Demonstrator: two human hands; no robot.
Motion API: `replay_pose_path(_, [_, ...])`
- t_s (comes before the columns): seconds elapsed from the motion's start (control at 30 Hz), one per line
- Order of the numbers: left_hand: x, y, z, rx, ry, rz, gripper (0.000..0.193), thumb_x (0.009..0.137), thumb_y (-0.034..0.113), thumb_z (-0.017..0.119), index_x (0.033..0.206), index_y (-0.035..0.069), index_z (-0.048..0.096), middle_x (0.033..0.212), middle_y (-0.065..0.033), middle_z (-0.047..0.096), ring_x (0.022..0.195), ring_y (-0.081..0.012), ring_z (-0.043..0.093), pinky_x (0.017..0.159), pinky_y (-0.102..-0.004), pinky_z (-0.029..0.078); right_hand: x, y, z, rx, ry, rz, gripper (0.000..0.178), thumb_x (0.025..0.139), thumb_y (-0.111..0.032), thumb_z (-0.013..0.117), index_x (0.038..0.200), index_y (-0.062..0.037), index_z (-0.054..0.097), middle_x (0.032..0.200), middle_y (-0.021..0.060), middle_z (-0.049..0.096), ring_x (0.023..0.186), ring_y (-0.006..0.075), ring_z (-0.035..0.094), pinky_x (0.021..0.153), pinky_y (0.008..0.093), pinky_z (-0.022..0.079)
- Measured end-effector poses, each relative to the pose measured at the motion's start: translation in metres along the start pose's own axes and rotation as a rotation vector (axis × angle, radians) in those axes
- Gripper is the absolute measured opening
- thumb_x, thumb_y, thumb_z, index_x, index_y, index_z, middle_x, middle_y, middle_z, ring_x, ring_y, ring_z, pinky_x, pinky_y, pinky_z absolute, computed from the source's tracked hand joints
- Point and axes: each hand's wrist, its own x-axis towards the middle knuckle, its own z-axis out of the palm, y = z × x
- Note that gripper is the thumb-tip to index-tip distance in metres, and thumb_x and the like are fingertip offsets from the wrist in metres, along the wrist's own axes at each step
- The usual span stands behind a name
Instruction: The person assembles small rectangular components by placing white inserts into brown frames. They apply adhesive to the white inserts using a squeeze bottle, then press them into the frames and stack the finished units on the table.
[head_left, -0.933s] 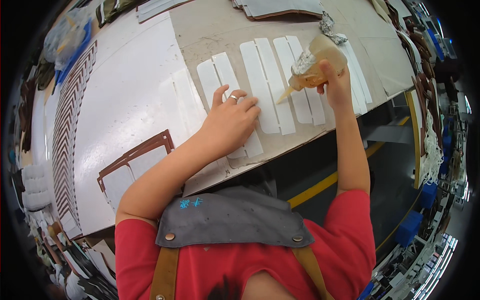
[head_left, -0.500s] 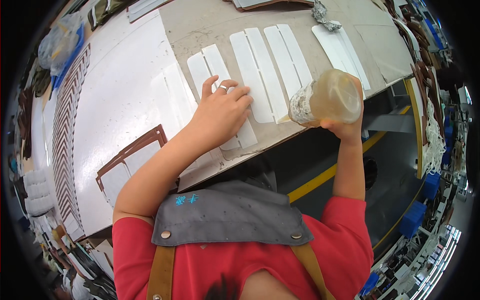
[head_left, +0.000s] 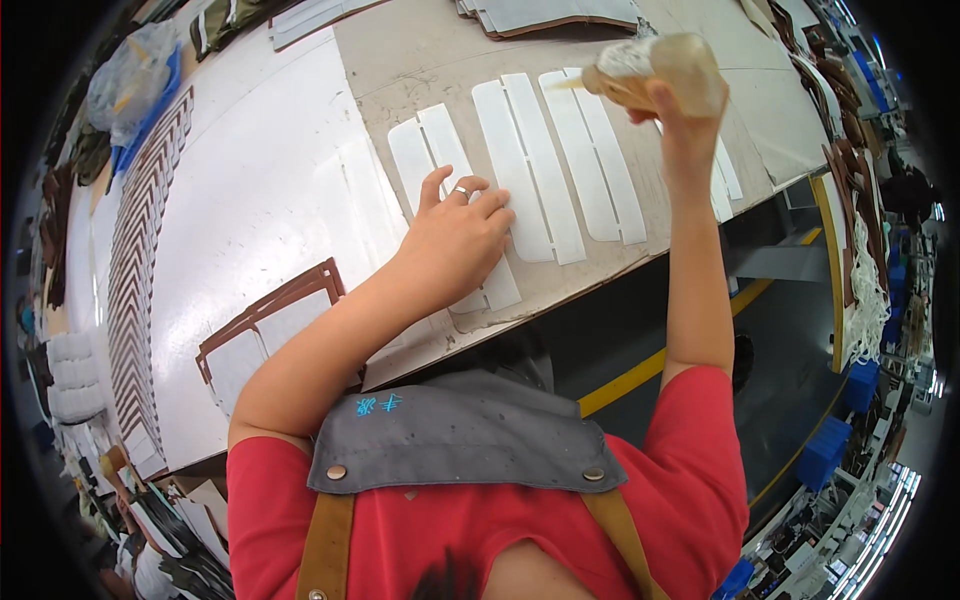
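Observation:
Several long white strips with rounded corners lie in pairs on the table, a narrow gap running down each pair. My left hand [head_left: 455, 240] rests fingers apart on the leftmost pair [head_left: 424, 140] and covers its middle. Beside it lie a middle pair [head_left: 530, 170] and a further pair [head_left: 595, 155]. In my right hand [head_left: 690, 125] I grip a cloudy, yellowish squeeze bottle [head_left: 680, 72], tipped on its side over the far end of the right-hand pairs. Its pale pointed nozzle aims left. Bottle and forearm partly hide another white pair [head_left: 725, 180].
Brown-edged white panels [head_left: 270, 320] lie by my left forearm, and a stack of panels [head_left: 550, 15] sits at the far edge. A long overlapping row of brown-edged pieces [head_left: 150, 270] runs down the left, below a blue tray [head_left: 150, 110] with plastic bags. White cords [head_left: 868, 290] hang at right.
My right hand has carried the bottle away from me, from the near ends of the strips to their far ends. The left hand stays on the leftmost pair. The whole view has shifted slightly.

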Motion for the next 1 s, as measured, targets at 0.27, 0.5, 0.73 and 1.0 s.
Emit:
replay_pose_path(0.27, [-0.001, 0.0, 0.0, 0.003, 0.004, 0.001, 0.022, 0.082, 0.015, 0.058, 0.101, 0.007, 0.061, 0.116, -0.0045, 0.057, 0.115, -0.024, 0.047, 0.105, -0.0505, 0.02, 0.032, 0.042, 0.034, -0.091, -0.088, 0.121, 0.058, 0.077, -0.023, 0.074, 0.112, 0.0006, 0.034, 0.088, 0.012, 0.058, 0.057, 0.015, 0.059, 0.05, 0.0244, 0.051])
replay_pose_path(0.5, [-0.001, -0.001, 0.0, -0.005, -0.006, -0.001, 0.022, 0.083, 0.017, 0.057, 0.101, 0.006, 0.062, 0.116, -0.0049, 0.057, 0.115, -0.0241, 0.047, 0.105, -0.05, 0.02, 0.036, 0.044, 0.027, -0.107, -0.067, 0.133, 0.059, 0.077, -0.026, 0.074, 0.112, -0.0001, 0.035, 0.085, 0.0108, 0.058, 0.055, 0.0139, 0.057, 0.048, 0.0239, 0.048])
replay_pose_path(0.73, [-0.001, -0.001, 0.0, -0.007, 0.001, 0.003, 0.022, 0.083, 0.017, 0.057, 0.101, 0.007, 0.062, 0.116, -0.0046, 0.057, 0.115, -0.0238, 0.047, 0.105, -0.05, 0.02, 0.032, 0.038, 0.021, -0.106, -0.042, 0.185, 0.052, 0.079, -0.029, 0.072, 0.109, -0.0009, 0.039, 0.08, 0.0084, 0.057, 0.05, 0.0113, 0.052, 0.043, 0.0223, 0.043])
replay_pose_path(1.0, [-0.001, 0.001, 0.001, 0.0, 0.014, -0.007, 0.021, 0.082, 0.017, 0.059, 0.1, 0.007, 0.062, 0.115, -0.0038, 0.058, 0.115, -0.0236, 0.047, 0.105, -0.05, 0.02, 0.008, 0.019, 0.0, -0.107, -0.069, 0.242, 0.046, 0.081, -0.034, 0.069, 0.103, -0.0018, 0.045, 0.074, 0.0052, 0.055, 0.044, 0.0071, 0.046, 0.038, 0.0196, 0.036])
